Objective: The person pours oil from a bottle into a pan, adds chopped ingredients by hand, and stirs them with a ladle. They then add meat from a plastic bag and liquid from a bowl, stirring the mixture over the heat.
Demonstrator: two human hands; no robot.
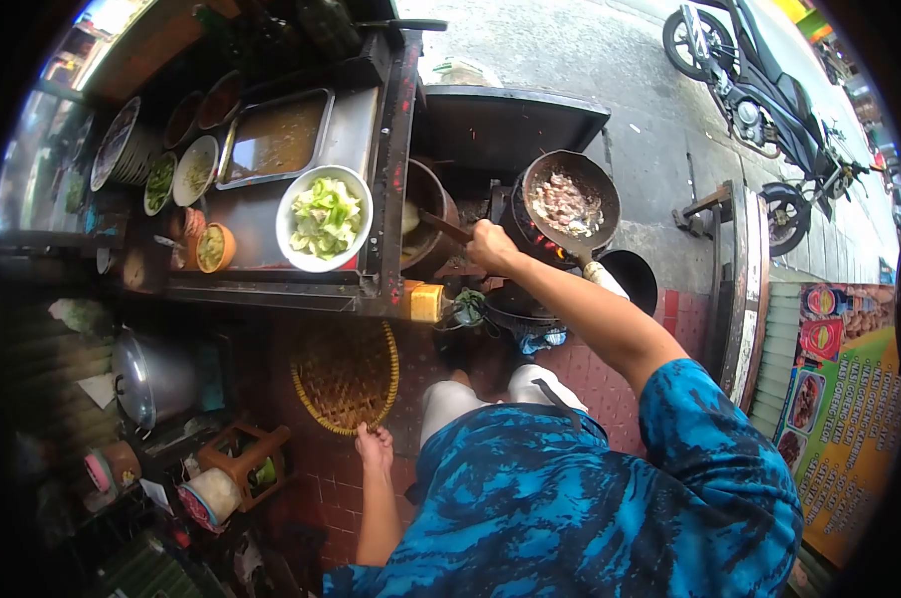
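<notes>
My right hand is closed around the brown handle of a utensil, which reaches into a deep pot; its far end is mostly hidden in there. Right of that hand, a dark frying pan holds chopped meat and sits over glowing coals. The pan's pale wrapped handle points toward me, just beyond my forearm. Down on the left, my left hand grips the edge of a flat woven bamboo tray with a yellow rim.
On the cart counter stand a white bowl of chopped greens, a metal tray of brown liquid and small bowls. A large lidded pot is at lower left. A bench and a motorcycle are to the right.
</notes>
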